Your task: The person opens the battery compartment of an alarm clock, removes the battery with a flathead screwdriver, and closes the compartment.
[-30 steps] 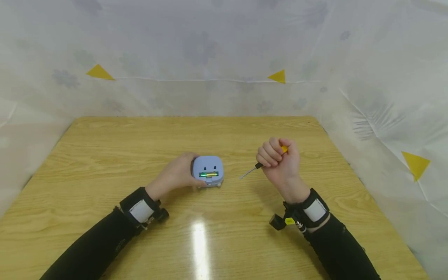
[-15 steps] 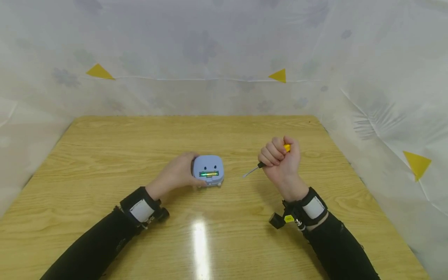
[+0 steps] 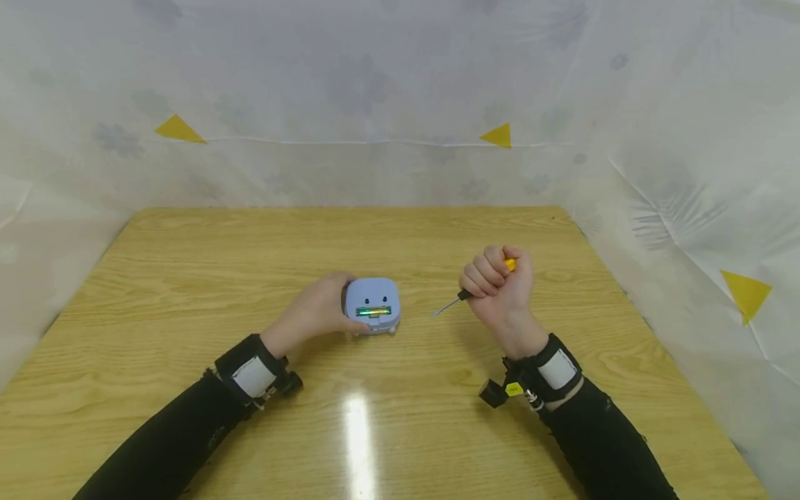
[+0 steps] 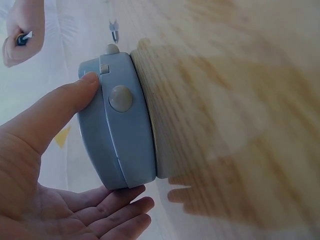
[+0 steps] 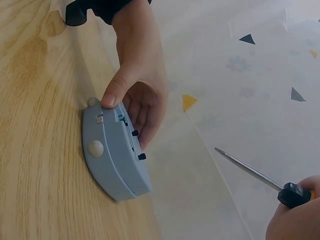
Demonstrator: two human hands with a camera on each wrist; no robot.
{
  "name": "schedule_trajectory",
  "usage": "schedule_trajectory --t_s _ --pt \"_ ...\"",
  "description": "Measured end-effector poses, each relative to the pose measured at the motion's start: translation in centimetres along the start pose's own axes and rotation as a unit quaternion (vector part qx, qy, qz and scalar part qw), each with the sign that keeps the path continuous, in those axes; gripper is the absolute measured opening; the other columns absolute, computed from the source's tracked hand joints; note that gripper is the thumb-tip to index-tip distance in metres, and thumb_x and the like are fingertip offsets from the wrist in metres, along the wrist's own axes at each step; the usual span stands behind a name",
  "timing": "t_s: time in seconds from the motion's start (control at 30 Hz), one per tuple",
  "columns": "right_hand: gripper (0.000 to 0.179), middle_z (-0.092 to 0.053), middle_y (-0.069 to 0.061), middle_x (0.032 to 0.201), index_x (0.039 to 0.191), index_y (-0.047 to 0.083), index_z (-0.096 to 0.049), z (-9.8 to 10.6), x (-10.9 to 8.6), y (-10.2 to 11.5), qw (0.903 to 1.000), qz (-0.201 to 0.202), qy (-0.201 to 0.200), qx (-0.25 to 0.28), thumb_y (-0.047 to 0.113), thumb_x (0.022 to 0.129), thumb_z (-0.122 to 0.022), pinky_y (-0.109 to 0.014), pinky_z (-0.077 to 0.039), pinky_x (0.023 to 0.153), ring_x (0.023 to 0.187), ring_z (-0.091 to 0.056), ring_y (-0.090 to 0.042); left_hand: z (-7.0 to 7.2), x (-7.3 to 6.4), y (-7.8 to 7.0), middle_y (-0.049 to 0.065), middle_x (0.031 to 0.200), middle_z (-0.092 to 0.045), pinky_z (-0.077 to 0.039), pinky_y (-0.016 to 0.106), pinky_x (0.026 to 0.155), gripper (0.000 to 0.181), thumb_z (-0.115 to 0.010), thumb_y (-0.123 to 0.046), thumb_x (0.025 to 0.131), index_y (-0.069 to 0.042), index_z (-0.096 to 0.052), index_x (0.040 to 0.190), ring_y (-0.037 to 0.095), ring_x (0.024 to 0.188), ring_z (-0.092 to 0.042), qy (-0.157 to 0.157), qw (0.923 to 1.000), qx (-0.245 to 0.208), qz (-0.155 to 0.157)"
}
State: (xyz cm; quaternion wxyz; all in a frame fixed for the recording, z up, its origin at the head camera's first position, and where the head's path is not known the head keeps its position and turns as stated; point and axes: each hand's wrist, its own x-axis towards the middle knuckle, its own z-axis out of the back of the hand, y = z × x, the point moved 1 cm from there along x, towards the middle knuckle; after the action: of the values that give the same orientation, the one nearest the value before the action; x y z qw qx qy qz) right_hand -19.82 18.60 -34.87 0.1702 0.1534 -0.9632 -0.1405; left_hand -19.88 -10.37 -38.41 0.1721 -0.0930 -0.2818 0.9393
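Note:
A rounded light-blue alarm clock [image 3: 381, 287] lies on the table with its back up, showing a battery [image 3: 373, 312] in a slot and two dark knobs. My left hand [image 3: 317, 305] holds it from the left side; the thumb [image 4: 70, 100] presses near the lower edge and the fingers reach round the other side. Off to the right, my right hand [image 3: 498, 292] grips a screwdriver [image 3: 447, 306] with a yellow and black handle. Its metal shaft [image 5: 250, 171] points toward the clock, with the tip apart from it. Most of the handle is hidden in the fist.
The wooden table [image 3: 400, 239] runs back to a pale patterned sheet [image 3: 350, 83] that hangs behind it and along the sides. Yellow triangles [image 3: 496, 136] mark the sheet. A wrist camera [image 3: 494, 393] sticks out below the right hand.
My right hand has shifted slightly, carrying the screwdriver tip a little to the right, away from the clock. The left hand and the alarm clock stay in place.

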Motion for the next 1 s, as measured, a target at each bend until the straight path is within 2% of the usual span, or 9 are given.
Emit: schedule_trajectory --t_s 0.23,0.67,0.83,1.0 --pt "0.045 -0.015 0.008 0.053 0.060 0.018 -0.019 0.0 0.7 -0.6 0.9999 -0.011 -0.001 0.008 0.019 0.094 -0.049 -0.020 -0.003 0.047 0.045 -0.007 -0.008 0.0 0.0 0.1 0.024 0.142 -0.065 -0.057 0.054 0.109 0.099 -0.098 -0.039 0.074 0.005 -0.051 0.150 0.039 0.127 -0.066 0.000 1.0000 0.003 0.001" --pt "0.046 -0.012 0.008 0.054 0.060 0.018 -0.019 0.0 1.6 -1.9 0.9993 -0.012 -0.023 -0.026 0.020 0.093 -0.050 -0.021 -0.001 0.047 0.045 -0.004 -0.008 -0.3 0.0 -0.2 0.024 0.139 -0.066 -0.058 0.053 0.107 0.100 -0.098 -0.038 0.073 0.006 -0.051 0.150 0.038 0.123 -0.067 0.003 1.0000 -0.002 -0.007" --pt "0.044 -0.011 0.008 0.053 0.059 0.018 -0.019 0.0 2.2 -2.5 0.9981 -0.004 -0.016 -0.060 0.021 0.095 -0.045 -0.021 -0.001 0.046 0.044 -0.005 -0.008 -0.4 0.0 -0.4 0.024 0.141 -0.065 -0.057 0.054 0.108 0.100 -0.099 -0.037 0.073 0.006 -0.051 0.150 0.039 0.125 -0.067 0.002 1.0000 -0.004 -0.002" --pt "0.045 -0.010 0.007 0.053 0.059 0.018 -0.018 0.0 2.8 -3.1 0.9942 0.004 -0.018 -0.106 0.021 0.101 -0.034 -0.022 0.000 0.046 0.044 -0.004 -0.009 -0.4 0.2 -0.3 0.024 0.142 -0.065 -0.056 0.054 0.109 0.100 -0.099 -0.038 0.073 0.005 -0.051 0.150 0.040 0.127 -0.066 0.000 1.0000 0.000 0.000"
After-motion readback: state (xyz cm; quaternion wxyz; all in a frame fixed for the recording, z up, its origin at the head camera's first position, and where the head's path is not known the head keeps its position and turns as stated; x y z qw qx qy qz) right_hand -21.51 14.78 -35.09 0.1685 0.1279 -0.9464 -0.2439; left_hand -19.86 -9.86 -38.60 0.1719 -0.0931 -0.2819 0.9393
